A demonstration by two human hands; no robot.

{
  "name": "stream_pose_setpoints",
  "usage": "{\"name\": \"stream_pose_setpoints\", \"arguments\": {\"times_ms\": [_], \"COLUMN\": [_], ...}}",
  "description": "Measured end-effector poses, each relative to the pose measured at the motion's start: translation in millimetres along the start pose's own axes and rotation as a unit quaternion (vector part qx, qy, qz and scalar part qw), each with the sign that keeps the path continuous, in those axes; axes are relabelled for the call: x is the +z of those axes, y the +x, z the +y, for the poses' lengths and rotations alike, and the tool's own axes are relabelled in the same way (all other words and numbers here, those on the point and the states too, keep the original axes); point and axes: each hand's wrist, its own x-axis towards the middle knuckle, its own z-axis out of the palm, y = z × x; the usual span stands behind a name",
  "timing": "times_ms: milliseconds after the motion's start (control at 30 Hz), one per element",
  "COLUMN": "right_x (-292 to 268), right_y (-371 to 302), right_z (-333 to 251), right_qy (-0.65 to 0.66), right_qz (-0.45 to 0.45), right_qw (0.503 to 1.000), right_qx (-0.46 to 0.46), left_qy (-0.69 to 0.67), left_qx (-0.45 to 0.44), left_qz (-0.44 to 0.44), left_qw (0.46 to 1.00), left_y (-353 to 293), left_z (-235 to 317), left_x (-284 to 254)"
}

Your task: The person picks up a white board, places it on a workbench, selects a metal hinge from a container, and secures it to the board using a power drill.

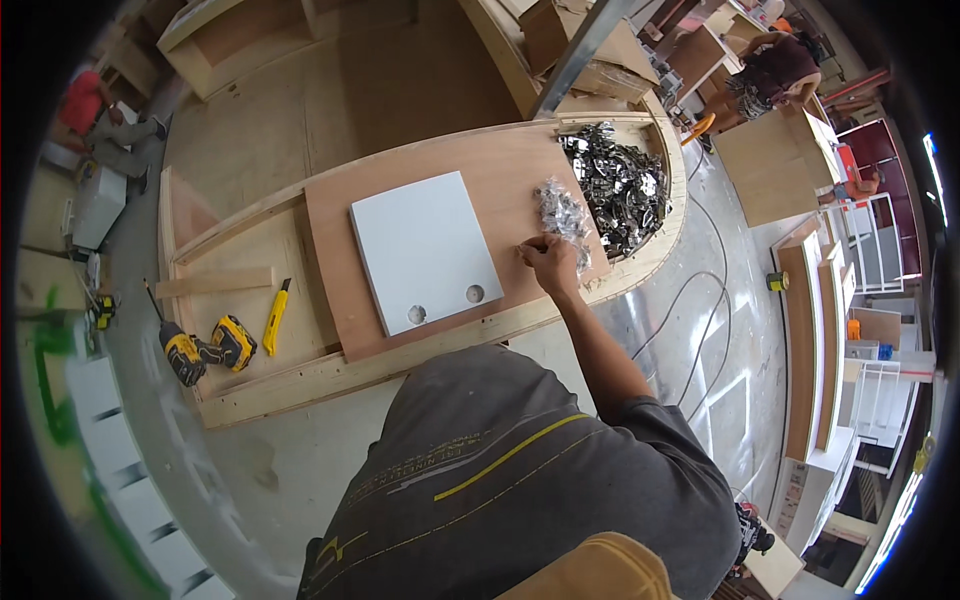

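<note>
My right hand [548, 266] is over the brown plywood board [335, 270], its fingers pinched together on something too small to make out. Just past it lies a clear plastic bag [562, 212] of small metal hardware. To the hand's left, a white panel [420, 240] rests flat on the board, with two round recesses [475, 294] along its near edge. Beyond the bag, a heap of metal cabinet hinges [620, 185] fills the rounded end of the wooden frame. My left hand does not show; my torso may hide it.
A yellow-black cordless drill [185, 355] and a yellow utility knife [277, 318] lie on the frame's left end, near a loose wood strip [215, 282]. A metal post [580, 55] rises behind. Cables [722, 270] cross the floor at right. Other people work far left and far right.
</note>
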Motion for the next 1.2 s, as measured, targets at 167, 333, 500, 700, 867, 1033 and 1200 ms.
{"name": "stream_pose_setpoints", "arguments": {"times_ms": [167, 333, 500, 700, 867, 1033, 1200], "right_x": [-5, -6, -6, 6, 3, -2, -10], "right_y": [-11, -8, -1, 11, 15, 21, 17], "right_z": [-1, 19, 21, 36, 38, 33, 33], "right_qy": [0.027, 0.091, -0.063, -0.075, -0.054, -0.133, -0.183], "right_qz": [-0.002, 0.021, -0.007, 0.033, 0.011, 0.031, 0.016], "right_qw": [0.998, 0.995, 0.997, 0.994, 0.994, 0.981, 0.97], "right_qx": [0.048, 0.034, -0.049, -0.073, -0.095, -0.136, -0.16], "left_qy": [0.046, 0.064, 0.045, -0.034, 0.042, 0.052, 0.071], "left_qx": [0.028, 0.058, 0.03, 0.012, 0.025, 0.036, 0.122], "left_qz": [-0.002, -0.04, 0.006, -0.045, -0.038, 0.002, 0.084], "left_qw": [0.999, 0.995, 0.998, 0.998, 0.998, 0.998, 0.986], "left_y": [13, 14, 15, -5, 8, 9, 17], "left_z": [-13, 12, 4, 52, 45, 39, 22], "left_x": [4, -33, -22, -72, -40, -18, -3]}}
